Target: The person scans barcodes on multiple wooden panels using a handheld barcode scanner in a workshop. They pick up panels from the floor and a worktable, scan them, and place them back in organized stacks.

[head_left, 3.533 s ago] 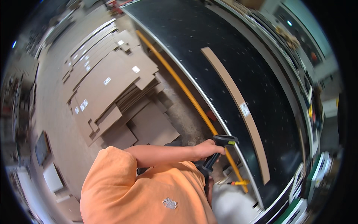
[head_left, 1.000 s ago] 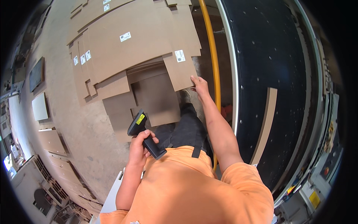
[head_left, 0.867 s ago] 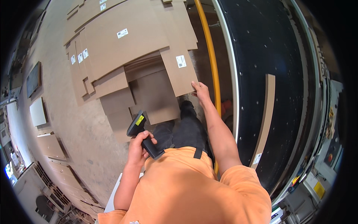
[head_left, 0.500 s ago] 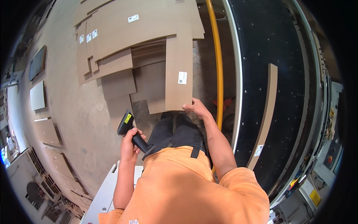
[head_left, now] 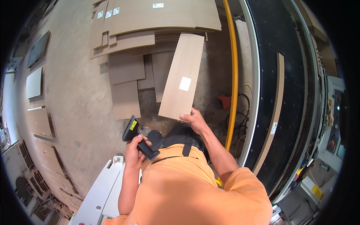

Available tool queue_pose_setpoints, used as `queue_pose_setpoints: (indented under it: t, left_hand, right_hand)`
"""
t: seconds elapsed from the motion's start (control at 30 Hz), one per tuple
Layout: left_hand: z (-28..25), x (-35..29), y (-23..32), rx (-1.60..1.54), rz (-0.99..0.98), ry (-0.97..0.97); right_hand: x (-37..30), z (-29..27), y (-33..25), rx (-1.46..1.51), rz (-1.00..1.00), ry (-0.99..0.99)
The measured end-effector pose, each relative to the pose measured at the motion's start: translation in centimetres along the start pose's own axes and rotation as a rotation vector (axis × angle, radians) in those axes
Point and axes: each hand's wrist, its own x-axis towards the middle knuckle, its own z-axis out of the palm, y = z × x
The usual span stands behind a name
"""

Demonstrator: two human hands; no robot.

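A black handheld barcode scanner (head_left: 132,129) with a yellow label is gripped by its handle in my left hand (head_left: 135,150), close to my waist. My right hand (head_left: 194,122) pinches the near end of a long brown board (head_left: 176,75), thumb on top. A white label (head_left: 185,83) sticks to the board's upper face. The board points away from me and slants a little to the right. Its far end reaches the edge of a stack of larger brown panels (head_left: 168,17).
Other brown panels (head_left: 125,99) lie lower, left of the held board. A yellow rail (head_left: 233,75) runs along a black machine bed (head_left: 266,33) at right, with a narrow labelled strip (head_left: 275,105) on it. Dark cables (head_left: 243,112) hang below the rail. A white cabinet (head_left: 101,191) stands at lower left.
The board in my right hand has swung from straight to slanted, its near end shifting left and closer to me. My left hand still holds the scanner. The whole view has shifted slightly.
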Motion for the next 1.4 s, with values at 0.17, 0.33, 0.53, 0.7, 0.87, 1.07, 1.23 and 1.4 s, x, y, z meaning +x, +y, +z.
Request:
queue_pose_setpoints:
  t: [0.17, 0.33, 0.53, 0.7, 0.87, 1.07, 1.23, 1.4]
  left_hand:
    - [-12.7, -1.8, -1.0, -0.077, 0.103, 0.016]
    - [-25.2, -6.2, -2.7, -0.196, 0.205, 0.202]
    - [-34.7, -9.1, -5.7, -0.496, 0.469, 0.262]
    - [-42.3, -12.3, -5.5, -0.673, 0.563, 0.355]
    - [-53.8, -12.0, -2.8, -0.827, 0.579, 0.528]
    - [-68.0, -10.5, 4.5, -1.142, 0.552, 0.617]
    - [-75.0, -12.7, 6.3, -1.280, 0.638, 0.663]
    - [-85.3, -14.8, 5.2, -1.459, 0.587, 0.671]
  right_hand:
    - [-5.8, 10.5, 4.1, -0.153, 0.017, -0.075]
    - [-8.0, 21.4, 4.6, -0.324, 0.035, -0.328]
    - [-4.8, 33.2, 4.5, -0.505, 0.119, -0.785]
    - [-2.0, 45.9, 7.7, -0.626, 0.309, -1.026]
    - [2.5, 61.0, 11.9, -0.774, 0.325, -1.201]
    - [10.4, 81.2, 15.0, -0.944, 0.402, -1.324]
    - [12.2, 93.3, 18.6, -1.196, 0.404, -1.349]
    - [11.0, 104.8, 28.1, -1.187, 0.431, -1.371]
